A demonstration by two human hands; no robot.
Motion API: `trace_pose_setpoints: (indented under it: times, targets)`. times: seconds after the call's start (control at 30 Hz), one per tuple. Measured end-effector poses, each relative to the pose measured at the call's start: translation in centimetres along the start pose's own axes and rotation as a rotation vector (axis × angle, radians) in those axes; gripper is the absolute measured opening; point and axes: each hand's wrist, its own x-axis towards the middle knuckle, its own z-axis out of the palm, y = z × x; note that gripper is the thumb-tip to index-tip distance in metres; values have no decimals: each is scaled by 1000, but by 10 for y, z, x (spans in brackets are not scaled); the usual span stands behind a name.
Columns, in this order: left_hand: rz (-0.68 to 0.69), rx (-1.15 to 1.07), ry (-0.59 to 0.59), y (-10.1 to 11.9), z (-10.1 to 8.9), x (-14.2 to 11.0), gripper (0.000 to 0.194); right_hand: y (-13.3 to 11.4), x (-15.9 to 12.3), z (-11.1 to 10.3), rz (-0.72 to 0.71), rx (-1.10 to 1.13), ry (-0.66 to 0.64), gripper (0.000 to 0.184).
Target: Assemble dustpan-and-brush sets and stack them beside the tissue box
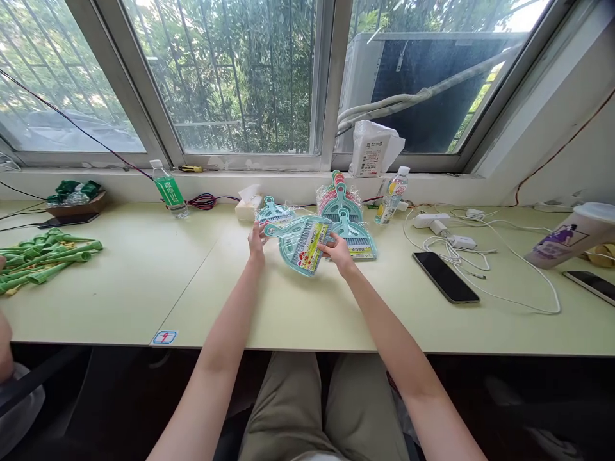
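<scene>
Between my two hands is a packaged teal dustpan-and-brush set [296,246] in clear plastic, tilted, with a yellow label on it. My left hand [257,242] closes on its handle end at the left. My right hand [337,251] grips the right side by the label, the fingers partly behind it. Just behind, another packaged set [275,211] lies to the left and one more set [358,240] to the right. A stack of sets with teal and red handles [339,192] leans against the wall under the window.
At the left lie green stalk-like pieces [48,256], with part of another person at the edge. A water bottle [170,191], tissue pack [248,203] and second bottle [391,197] stand along the back. Right are a phone [445,276], white cables [451,253] and a cup [571,235].
</scene>
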Motion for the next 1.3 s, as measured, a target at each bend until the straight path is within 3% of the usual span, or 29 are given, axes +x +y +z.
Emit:
trace_pose_setpoints:
  times: [0.07, 0.17, 0.23, 0.37, 0.53, 0.57, 0.63, 0.7, 0.77, 0.8, 0.87, 0.93, 1.0, 1.1, 1.2, 1.3]
  targets:
    - [146, 253, -115, 0, -4, 1, 49, -1, 2, -6, 11, -48, -53, 54]
    - [217, 495, -303, -3, -5, 1, 46, -1, 4, -12, 30, -93, -105, 56]
    - [239, 542, -286, -6, -4, 1, 40, -1, 5, -15, 38, -104, -96, 58]
    - [264, 673, 40, -3, -15, 10, 25, -2, 9, -23, 5, -77, -64, 60]
    - [52, 948, 532, 15, -44, 16, 25, -3, 13, -31, -44, 22, 35, 58]
    - [51, 991, 606, 18, -47, 14, 27, -2, 14, -32, -52, 50, 65, 58]
    - [158, 1043, 673, 26, -45, 7, 50, -1, 14, -30, -69, 112, 107, 58]
    - [340, 1000, 616, 30, -30, -2, 65, 1, 12, -27, -81, 168, 128, 58]
    - [422, 823, 341, 28, -6, -13, 56, 2, 10, -23, -86, 213, 142, 56]
    - [385, 695, 162, 24, 7, -20, 48, 3, 9, -20, -86, 231, 141, 55]
    - [153, 441, -124, 12, 33, -33, 42, 4, 8, -16, -92, 250, 119, 53]
    - [-74, 280, -267, -2, 51, -47, 43, 5, 9, -14, -93, 249, 86, 48]
    - [-200, 171, -319, -13, 60, -56, 44, 5, 13, -17, -77, 235, 111, 38]
    - [-221, 95, -308, -20, 59, -59, 46, 1, 22, -40, -89, 211, 328, 38]
    - [-171, 68, -313, -21, 55, -55, 51, -5, 29, -78, -189, 92, 587, 56]
    - [-167, 121, -311, -21, 55, -52, 55, -7, 28, -108, -215, -195, 767, 73]
